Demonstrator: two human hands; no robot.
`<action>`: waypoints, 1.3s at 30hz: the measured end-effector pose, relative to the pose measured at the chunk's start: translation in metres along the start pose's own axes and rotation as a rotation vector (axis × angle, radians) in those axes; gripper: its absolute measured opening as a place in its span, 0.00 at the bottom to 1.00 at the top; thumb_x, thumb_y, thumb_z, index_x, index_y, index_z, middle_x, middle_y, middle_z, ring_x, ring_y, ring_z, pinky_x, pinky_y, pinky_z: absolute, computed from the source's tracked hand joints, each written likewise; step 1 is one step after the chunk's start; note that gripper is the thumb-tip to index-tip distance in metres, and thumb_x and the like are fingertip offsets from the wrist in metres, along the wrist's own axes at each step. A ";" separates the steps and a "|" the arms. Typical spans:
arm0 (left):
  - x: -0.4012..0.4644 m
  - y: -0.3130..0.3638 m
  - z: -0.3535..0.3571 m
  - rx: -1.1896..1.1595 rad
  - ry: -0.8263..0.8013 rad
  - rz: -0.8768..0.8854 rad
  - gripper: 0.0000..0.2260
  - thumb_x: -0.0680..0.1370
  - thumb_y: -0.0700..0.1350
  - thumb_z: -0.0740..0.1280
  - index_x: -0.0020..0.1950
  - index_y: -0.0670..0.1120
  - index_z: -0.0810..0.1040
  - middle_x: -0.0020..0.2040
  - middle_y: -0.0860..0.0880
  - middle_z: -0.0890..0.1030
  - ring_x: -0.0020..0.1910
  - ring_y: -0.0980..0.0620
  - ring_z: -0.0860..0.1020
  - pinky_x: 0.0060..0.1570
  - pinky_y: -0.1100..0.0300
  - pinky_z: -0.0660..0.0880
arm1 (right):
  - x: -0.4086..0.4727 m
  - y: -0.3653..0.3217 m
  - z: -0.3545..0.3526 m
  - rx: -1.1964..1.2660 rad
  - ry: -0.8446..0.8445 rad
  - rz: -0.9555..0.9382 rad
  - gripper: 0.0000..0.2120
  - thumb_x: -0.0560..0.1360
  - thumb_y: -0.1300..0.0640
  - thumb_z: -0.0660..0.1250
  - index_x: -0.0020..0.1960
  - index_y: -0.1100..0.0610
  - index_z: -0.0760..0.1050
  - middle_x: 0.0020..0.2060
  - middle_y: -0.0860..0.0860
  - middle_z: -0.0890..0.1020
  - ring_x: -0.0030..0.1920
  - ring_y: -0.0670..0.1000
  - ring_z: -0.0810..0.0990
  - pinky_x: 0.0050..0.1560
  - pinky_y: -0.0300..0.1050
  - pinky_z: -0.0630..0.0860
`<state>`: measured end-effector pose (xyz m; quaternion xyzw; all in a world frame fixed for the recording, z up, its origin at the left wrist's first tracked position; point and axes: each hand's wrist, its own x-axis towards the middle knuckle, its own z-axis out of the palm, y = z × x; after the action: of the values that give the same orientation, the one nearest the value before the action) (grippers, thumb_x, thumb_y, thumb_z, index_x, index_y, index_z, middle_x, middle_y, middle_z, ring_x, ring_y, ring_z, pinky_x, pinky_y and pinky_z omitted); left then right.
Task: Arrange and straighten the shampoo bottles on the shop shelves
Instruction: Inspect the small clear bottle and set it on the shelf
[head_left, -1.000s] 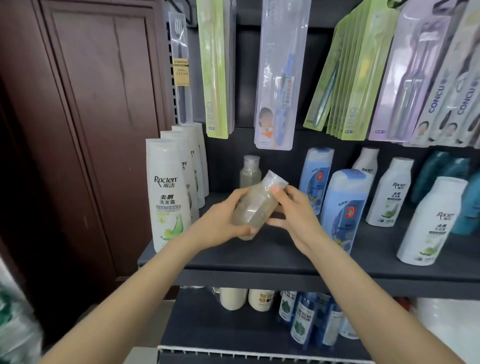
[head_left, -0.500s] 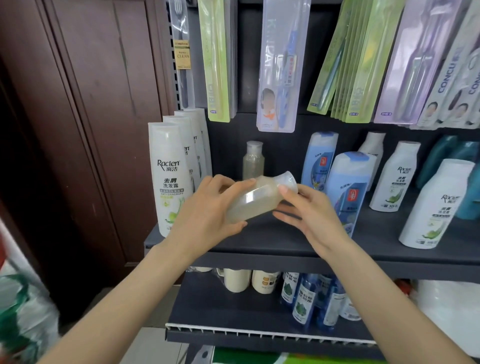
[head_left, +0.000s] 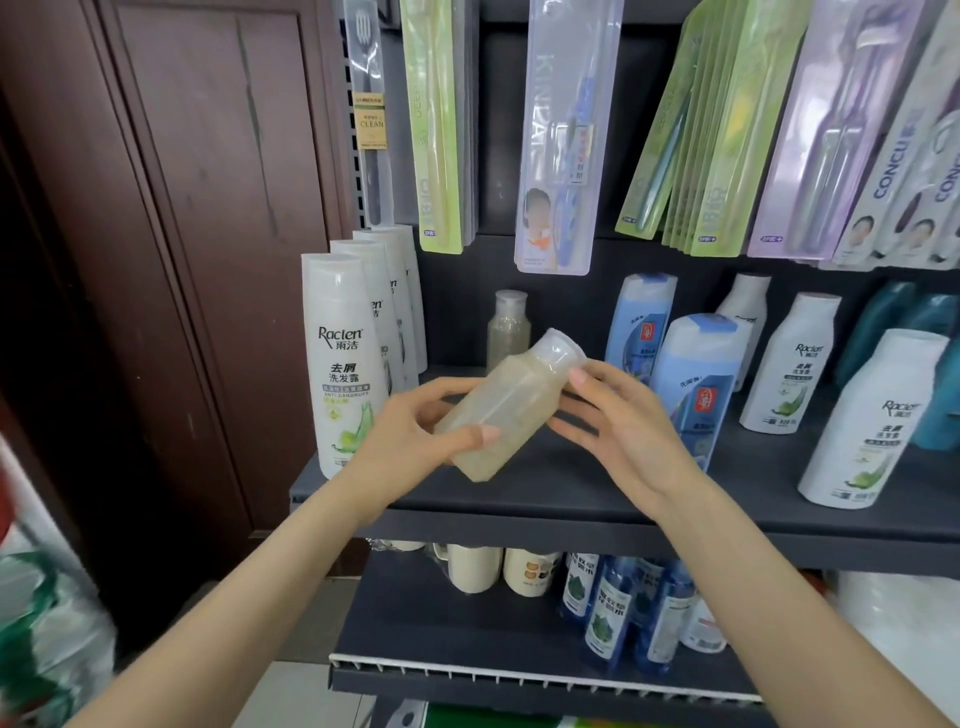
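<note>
Clear bottle (head_left: 506, 402) of pale liquid, tilted, cap up-right, above shelf (head_left: 545, 499).

The bottle (head_left: 506, 408) at the centre is clear plastic, its liquid a cloudy pale yellow, under a see-through cap. At nine o'clock from it, the tall Raclen shampoo bottles (head_left: 344, 364) are white with black lettering and a green leaf motif. At three o'clock stand light blue bottles (head_left: 693, 387) with darker blue labels and a small red patch, then more white Raclen bottles (head_left: 870, 421) and teal ones (head_left: 883, 325). At twelve o'clock hang lime green toothbrush packs (head_left: 711, 130) and lilac packs (head_left: 836, 130). The shelf (head_left: 571, 499) is charcoal grey; the door (head_left: 208, 208) at ten o'clock is dark reddish brown.
</note>
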<state>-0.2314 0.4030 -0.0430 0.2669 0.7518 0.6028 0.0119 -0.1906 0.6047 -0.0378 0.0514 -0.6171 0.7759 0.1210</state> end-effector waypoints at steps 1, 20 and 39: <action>0.000 0.000 0.000 -0.107 -0.046 -0.072 0.17 0.71 0.47 0.72 0.59 0.54 0.78 0.50 0.52 0.83 0.50 0.54 0.81 0.44 0.62 0.78 | 0.002 0.002 0.001 0.042 0.018 0.016 0.10 0.77 0.58 0.63 0.57 0.58 0.74 0.52 0.55 0.82 0.54 0.52 0.82 0.57 0.51 0.78; 0.008 -0.002 0.009 0.476 0.088 0.166 0.32 0.65 0.52 0.76 0.66 0.58 0.68 0.55 0.54 0.75 0.55 0.58 0.74 0.54 0.61 0.72 | 0.025 -0.006 0.022 -0.105 0.278 0.004 0.11 0.72 0.56 0.72 0.52 0.57 0.77 0.45 0.52 0.83 0.42 0.49 0.84 0.34 0.41 0.81; 0.017 -0.002 0.009 0.381 0.086 0.067 0.26 0.67 0.53 0.71 0.65 0.57 0.70 0.57 0.54 0.76 0.55 0.57 0.74 0.56 0.62 0.71 | 0.035 -0.012 0.015 -0.298 0.143 0.085 0.11 0.73 0.49 0.70 0.50 0.56 0.79 0.43 0.52 0.83 0.42 0.49 0.84 0.40 0.42 0.82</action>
<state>-0.2438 0.4185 -0.0417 0.2631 0.8429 0.4605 -0.0911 -0.2219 0.5970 -0.0147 -0.0485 -0.7168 0.6818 0.1379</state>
